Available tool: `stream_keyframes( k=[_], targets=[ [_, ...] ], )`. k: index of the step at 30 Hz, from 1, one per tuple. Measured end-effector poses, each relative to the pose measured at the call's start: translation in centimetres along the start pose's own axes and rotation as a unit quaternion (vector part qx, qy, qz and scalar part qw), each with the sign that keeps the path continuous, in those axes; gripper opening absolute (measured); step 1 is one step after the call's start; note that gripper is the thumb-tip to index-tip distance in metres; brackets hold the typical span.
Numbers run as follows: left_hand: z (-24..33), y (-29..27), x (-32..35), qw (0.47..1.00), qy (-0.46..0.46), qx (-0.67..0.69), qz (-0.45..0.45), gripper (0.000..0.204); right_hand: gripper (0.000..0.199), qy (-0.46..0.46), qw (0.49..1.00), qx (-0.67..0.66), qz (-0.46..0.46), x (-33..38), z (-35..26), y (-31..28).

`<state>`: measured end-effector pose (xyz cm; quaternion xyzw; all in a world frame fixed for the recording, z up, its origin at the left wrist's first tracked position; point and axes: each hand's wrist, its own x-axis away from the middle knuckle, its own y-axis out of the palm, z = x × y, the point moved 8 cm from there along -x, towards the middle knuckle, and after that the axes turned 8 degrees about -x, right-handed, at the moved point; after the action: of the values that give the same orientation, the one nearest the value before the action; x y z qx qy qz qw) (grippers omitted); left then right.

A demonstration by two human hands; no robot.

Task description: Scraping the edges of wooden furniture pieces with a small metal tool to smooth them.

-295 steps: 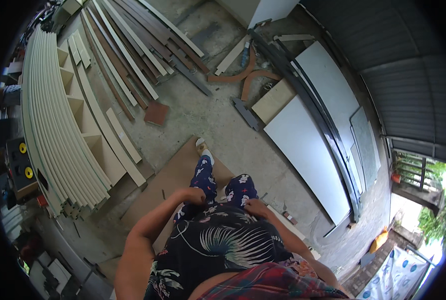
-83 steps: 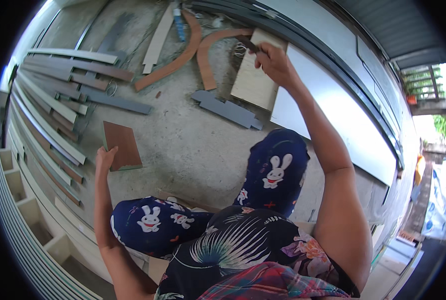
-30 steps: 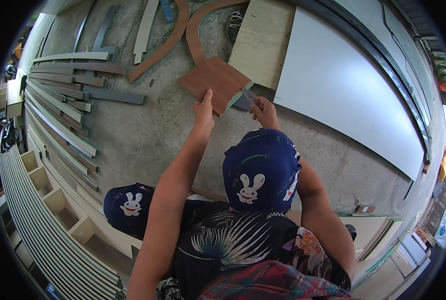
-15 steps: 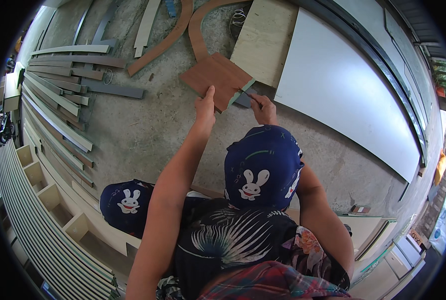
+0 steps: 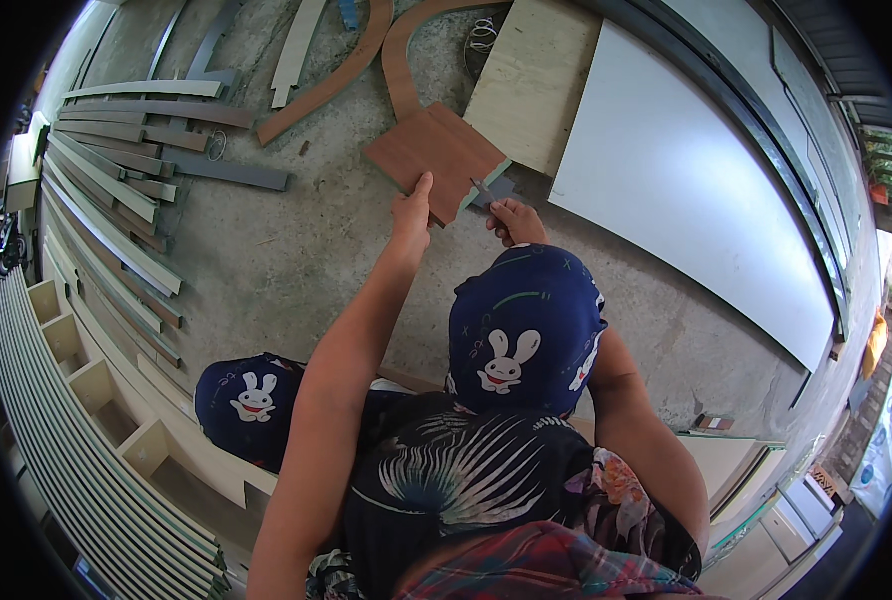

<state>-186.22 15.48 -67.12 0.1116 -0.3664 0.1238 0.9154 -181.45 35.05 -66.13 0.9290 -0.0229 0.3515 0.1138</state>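
Note:
A brown board with green edges and one jagged side is held above the concrete floor in front of me. My left hand is closed on its near edge, thumb on top and the other fingers out of sight beneath. My right hand is closed around a small knife-like tool, whose narrow blade lies across the board's green right edge. Its handle is mostly hidden in my fingers. A grey flat piece shows just beyond that edge, partly covered by the board.
Curved brown strips and a pale plywood sheet lie beyond the board. A large white panel is at right. Many long strips lie at left, near a pale compartmented frame. Dark blue rabbit-print cloth bulges close to me.
My right hand has shifted slightly left and turned, so the blade now shows its lighter face. My left hand keeps its grip on the board, which has barely moved.

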Motion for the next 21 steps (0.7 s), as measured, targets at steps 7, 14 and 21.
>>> stream_keyframes(
  k=[7, 14, 21],
  targets=[
    [-0.6, -0.2, -0.5, 0.999, -0.030, -0.014, 0.003, 0.039, 0.024, 0.057, 0.986, -0.055, -0.150, 0.3, 0.6, 2.6],
    [-0.4, -0.7, -0.8, 1.000, -0.008, -0.012, 0.022, 0.042, 0.020, 0.067, 0.983, -0.162, -0.055, -1.7, 0.2, -0.3],
    [0.1, -0.2, -0.9, 0.999, -0.023, -0.021, -0.007, 0.047, 0.018, 0.054, 0.990, -0.115, -0.067, -3.4, 0.1, -1.7]
  ],
)
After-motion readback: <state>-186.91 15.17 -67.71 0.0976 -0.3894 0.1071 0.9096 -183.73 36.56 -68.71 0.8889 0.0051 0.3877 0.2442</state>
